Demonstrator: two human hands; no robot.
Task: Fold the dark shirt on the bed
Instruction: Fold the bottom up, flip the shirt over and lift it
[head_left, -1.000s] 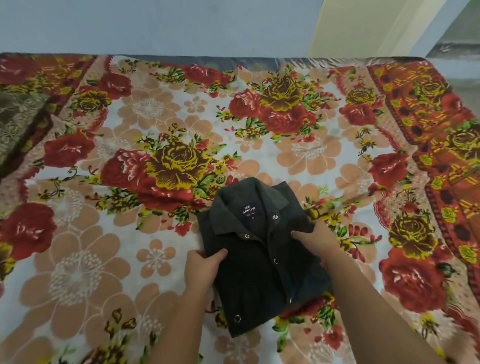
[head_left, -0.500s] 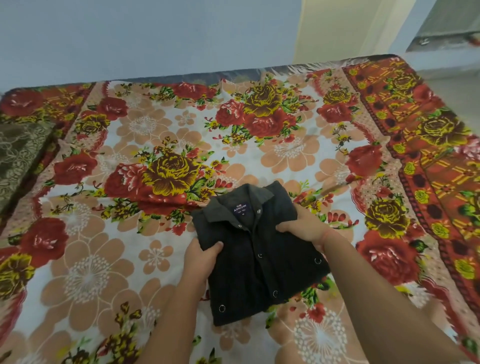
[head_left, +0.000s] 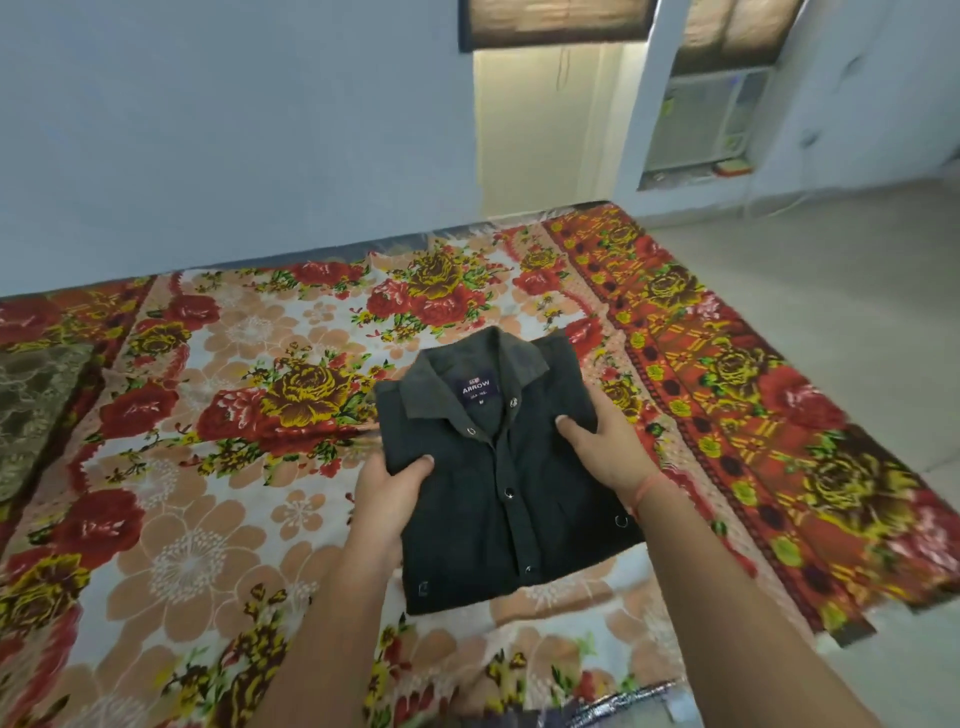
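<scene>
The dark shirt (head_left: 498, 467) is folded into a compact rectangle, collar and label facing up, snaps down the front. It is held above the floral bed sheet (head_left: 208, 519). My left hand (head_left: 392, 499) grips its left edge, thumb on top. My right hand (head_left: 602, 447) grips its right edge, thumb on the front, a red thread around the wrist. Both sets of fingers are hidden under the fabric.
A greenish lace cloth (head_left: 36, 410) lies at the bed's left edge. The bed's right edge and corner drop to a tiled floor (head_left: 810, 291). Behind are a blue wall, a lit doorway (head_left: 540, 130) and a white cooler unit (head_left: 706, 124).
Both hands have lifted the folded shirt off the sheet and carried it up and to the right. The head view has tilted up, showing wall, doorway and floor.
</scene>
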